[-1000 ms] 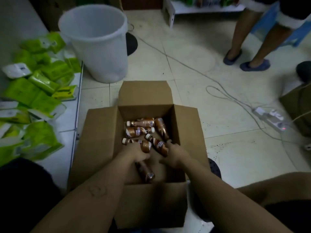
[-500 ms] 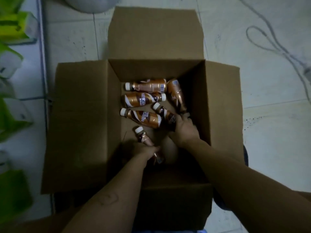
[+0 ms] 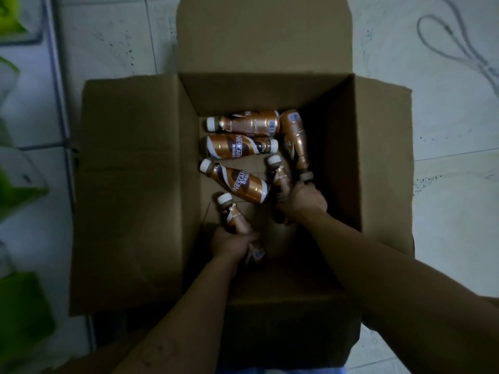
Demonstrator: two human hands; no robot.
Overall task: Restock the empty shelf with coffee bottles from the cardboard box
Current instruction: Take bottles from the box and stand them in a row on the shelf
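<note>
An open cardboard box stands on the floor below me with its flaps spread. Several copper-brown coffee bottles with white caps lie on its bottom. My left hand is closed around the body of one bottle, whose cap points away from me. My right hand grips another bottle near the right wall. Three loose bottles lie beyond: one diagonal, one flat, one at the back. A further bottle lies along the right side. No shelf is in sight.
Green and white packets lie along the left edge on a white surface. A grey cable loops over the tiled floor at the top right. The box's far flap stands open toward the back.
The view has dropped and closed in on the box. Both hands have closed around bottles; the left one's bottle now shows its cap and neck clear of the hand.
</note>
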